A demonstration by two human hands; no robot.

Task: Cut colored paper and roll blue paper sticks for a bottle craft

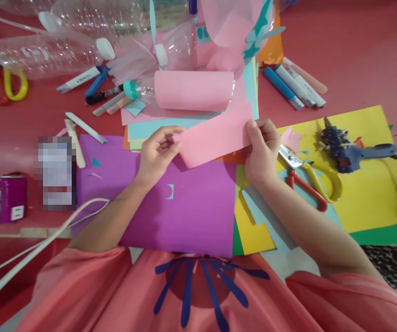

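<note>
A strip of pink paper [215, 138] is stretched between my two hands, above a purple sheet [184, 216]. My left hand [159, 154] pinches its left end between thumb and fingers. At the right end, my right hand [261, 150] grips it with the thumb on top. Just beyond the strip lies a clear plastic bottle [146, 92] with a green cap, wrapped in pink paper [194, 90]. Scissors [309, 175] with red and yellow handles rest beside my right hand. A small cut paper scrap [170, 191] lies on the purple sheet.
A glue gun [353, 147] rests on a yellow sheet [374, 198] at right, its cord trailing off. Markers [295, 87] lie beyond it. Clear bottles [49, 53] stand far left. A phone [57, 173], a purple power adapter [5, 198] and a white cable [46, 244] are at left.
</note>
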